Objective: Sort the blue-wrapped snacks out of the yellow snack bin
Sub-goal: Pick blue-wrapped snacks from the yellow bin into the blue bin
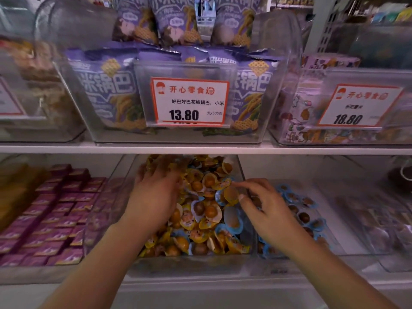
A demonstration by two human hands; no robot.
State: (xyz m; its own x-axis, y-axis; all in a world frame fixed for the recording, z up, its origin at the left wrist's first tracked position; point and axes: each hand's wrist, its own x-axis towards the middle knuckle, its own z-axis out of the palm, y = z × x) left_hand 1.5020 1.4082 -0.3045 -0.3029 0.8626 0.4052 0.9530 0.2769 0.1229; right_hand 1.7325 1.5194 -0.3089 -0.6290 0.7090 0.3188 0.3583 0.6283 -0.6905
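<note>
The blue-wrapped snacks [231,221] that need pulling out are scattered through the yellow snack bin [133,221], a clear tub on the lower shelf heaped with small round sweets in yellow wrappers [209,181]. I can pick out blue edges near the middle right of the heap and a few more along the front, half buried under yellow ones.

The right hand [265,208] is over the bin's right side, fingers bent and thumb drawn in toward the forefinger, tips down on a blue-rimmed piece at the top of the pile. It looks like a pinch forming, but I cannot tell whether anything is truly held yet. The left hand [153,195] lies spread on the left half of the heap, fingers fairly straight and pushed in among the wrappers, blurred at the tips. My guess is that it is raking the yellow ones aside so hidden blue pieces come up.

Just beside the bin on the right sits a neighbouring clear tub [330,219] holding a loose group of blue-wrapped pieces [298,208], which looks like where the sorted ones belong; the short reach would explain why the right hand does the picking.

To the left is a tray of purple boxed snacks [51,215]. On the shelf above, a clear bin of purple crisp bags [104,90] carries a price card reading 13.80 [189,101], with another card marked 18.80 [359,105] on the bin to its right.
</note>
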